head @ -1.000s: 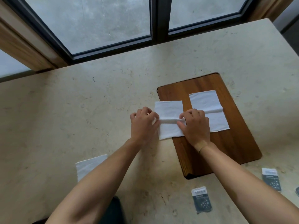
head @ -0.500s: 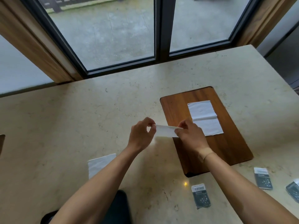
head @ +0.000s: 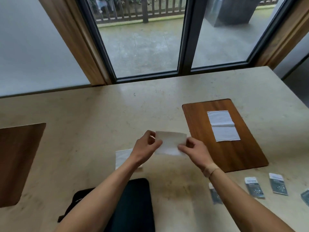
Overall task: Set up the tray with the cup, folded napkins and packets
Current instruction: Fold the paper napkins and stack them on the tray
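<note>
We hold a folded white napkin (head: 170,144) above the worktop (head: 100,111), our left hand (head: 145,148) pinching its left edge and our right hand (head: 192,150) pinching its right edge. It hangs left of the wooden tray (head: 200,118), apart from it. On the tray lies one creased napkin (head: 223,126). Another napkin (head: 122,156) lies on the worktop under our left wrist. Several dark packets (head: 278,184) lie near the tray's near edge; their print is too blurred to read.
</note>
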Demonstrator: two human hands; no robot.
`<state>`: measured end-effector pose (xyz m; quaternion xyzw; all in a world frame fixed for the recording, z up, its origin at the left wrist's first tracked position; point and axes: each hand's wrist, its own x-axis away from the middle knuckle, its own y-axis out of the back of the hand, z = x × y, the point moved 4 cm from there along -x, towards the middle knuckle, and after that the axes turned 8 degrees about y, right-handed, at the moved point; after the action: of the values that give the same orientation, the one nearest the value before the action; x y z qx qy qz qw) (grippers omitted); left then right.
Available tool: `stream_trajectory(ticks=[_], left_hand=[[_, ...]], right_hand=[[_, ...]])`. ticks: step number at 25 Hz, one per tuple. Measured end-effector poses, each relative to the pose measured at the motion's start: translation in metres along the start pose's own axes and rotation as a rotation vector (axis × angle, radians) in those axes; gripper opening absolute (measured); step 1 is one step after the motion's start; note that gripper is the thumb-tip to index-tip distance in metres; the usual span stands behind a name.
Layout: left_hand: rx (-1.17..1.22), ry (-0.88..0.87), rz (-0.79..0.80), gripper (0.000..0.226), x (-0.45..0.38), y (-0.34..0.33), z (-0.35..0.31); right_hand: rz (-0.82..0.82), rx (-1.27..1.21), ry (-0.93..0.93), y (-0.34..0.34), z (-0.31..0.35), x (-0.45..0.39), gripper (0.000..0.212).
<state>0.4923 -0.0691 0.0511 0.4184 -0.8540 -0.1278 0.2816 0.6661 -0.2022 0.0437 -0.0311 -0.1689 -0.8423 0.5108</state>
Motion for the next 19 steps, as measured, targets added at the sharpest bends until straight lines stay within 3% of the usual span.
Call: stream_trajectory(ticks=[7,13,19], left_hand=[[0.032,0.064,-0.127,0.010,0.026,0.054,0.047],[-0.023,0.113,-0.205,0.011,0.032,0.102,0.080],[-0.134,0.154,-0.177,0.018,0.025,0.115,0.107]], right_hand=[[0.093,0.037,0.044,-0.063,0.021,-0.001,0.016],[-0.006,0.206,0.089,-0.120,0.024,-0.014,0.016],[0.000,0.313,0.043,-0.150,0.012,-0.022,0.017]])
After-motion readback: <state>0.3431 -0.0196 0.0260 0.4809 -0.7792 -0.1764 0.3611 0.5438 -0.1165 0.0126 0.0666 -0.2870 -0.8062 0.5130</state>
